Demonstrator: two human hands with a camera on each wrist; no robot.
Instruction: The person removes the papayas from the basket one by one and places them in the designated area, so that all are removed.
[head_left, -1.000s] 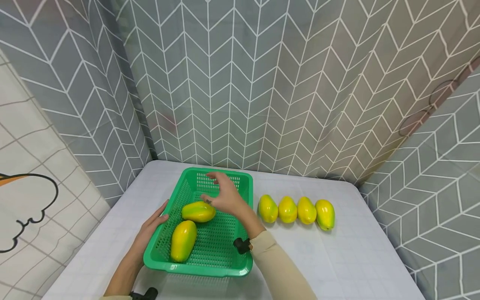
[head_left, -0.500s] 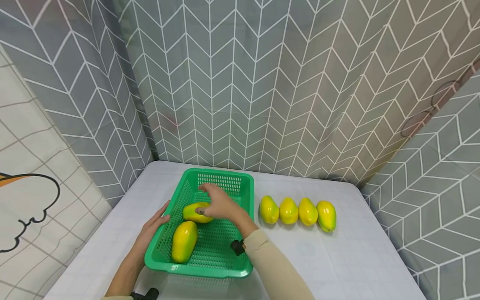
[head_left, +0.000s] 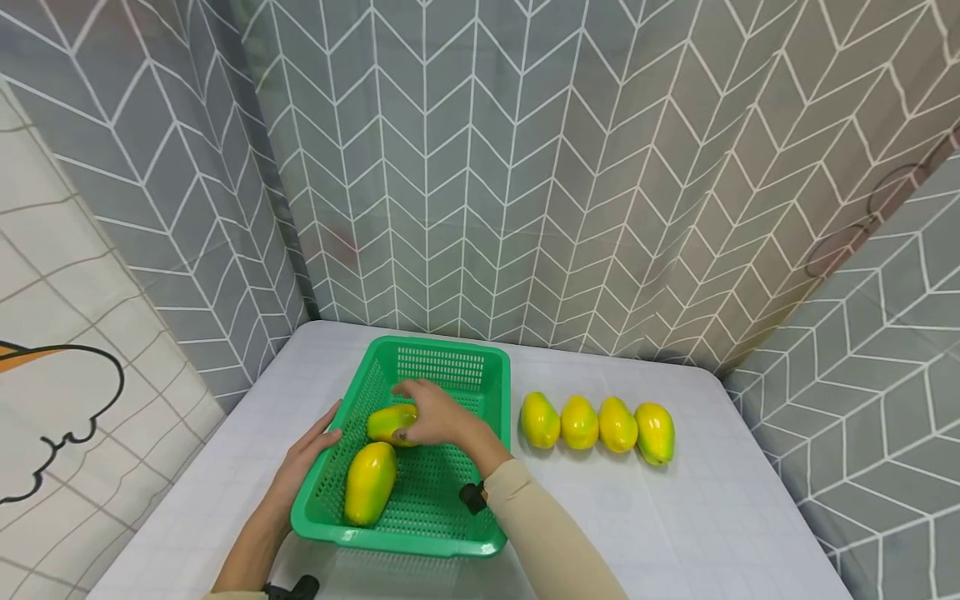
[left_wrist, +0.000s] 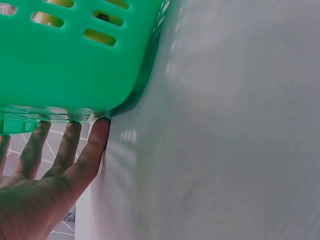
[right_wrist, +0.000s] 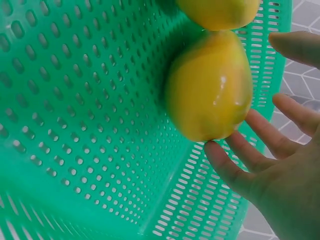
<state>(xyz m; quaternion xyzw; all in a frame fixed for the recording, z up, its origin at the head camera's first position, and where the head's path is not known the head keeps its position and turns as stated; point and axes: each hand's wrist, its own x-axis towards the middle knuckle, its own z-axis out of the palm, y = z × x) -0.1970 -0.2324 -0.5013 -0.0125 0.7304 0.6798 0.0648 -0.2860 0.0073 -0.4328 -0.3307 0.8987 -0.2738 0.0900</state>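
Observation:
A green plastic basket (head_left: 450, 546) with perforated walls stands on the table. Two glossy yellow-green papayas lie inside, the far papaya (head_left: 386, 423) crosswise and the near papaya (head_left: 371, 483) lengthwise by the left wall. My right hand (head_left: 438, 414) reaches over the far papaya and partly hides it. In the right wrist view its fingers are spread, with fingertips (right_wrist: 212, 150) right at the end of the papaya (right_wrist: 212, 90) and the thumb standing apart. My left hand (head_left: 303, 458) rests against the basket's left side, its extended fingers (left_wrist: 92, 150) touching the outer wall.
Several more papayas (head_left: 580, 422) stand in a row on the white tablecloth (head_left: 637, 525), right of the basket. Grey patterned curtains (head_left: 465, 167) hang behind and at both sides of the table.
My right hand has lowered and moved slightly left, from above the basket's middle onto the far papaya. My left hand stays at the basket's side.

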